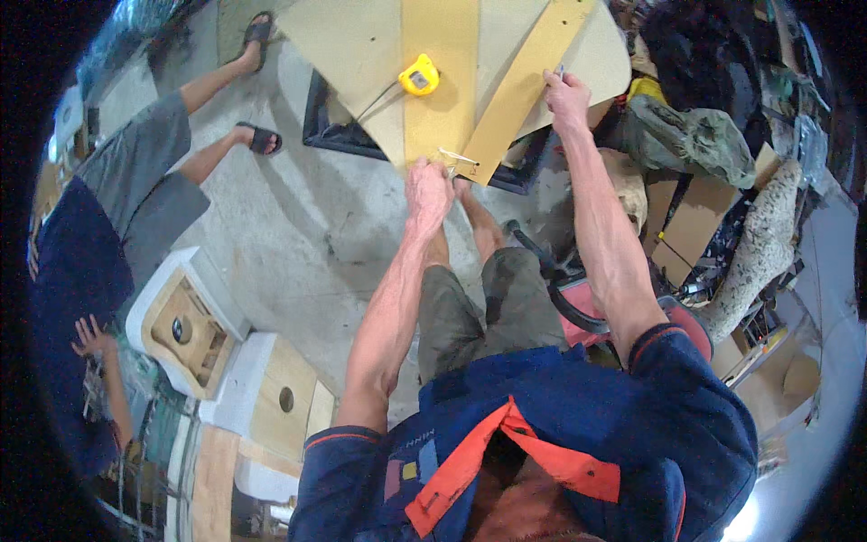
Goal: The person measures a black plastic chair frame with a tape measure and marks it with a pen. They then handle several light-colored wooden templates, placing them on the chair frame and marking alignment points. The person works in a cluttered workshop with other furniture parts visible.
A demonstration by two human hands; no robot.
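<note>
A pale board (361,41) with a wide yellow band (440,36) down its middle lies in front of me. A flat tan strip (524,77), with small holes near its ends, lies slanted on the board's right part. My left hand (428,191) is closed at the board's near corner, beside a white string (458,156) at the strip's near end; what its fingers pinch is hidden. Farther up the strip, my right hand (567,98) is closed around a thin pen-like thing (560,70). A yellow tape measure (419,75) with a dark strap sits on the band.
A black frame (339,126) shows beneath the board. A person in dark clothes (86,235) is at the left, near light wooden boxes with round holes (271,384). At my right are a pink chair (578,312), cardboard (695,217) and a grey-green bag (686,135).
</note>
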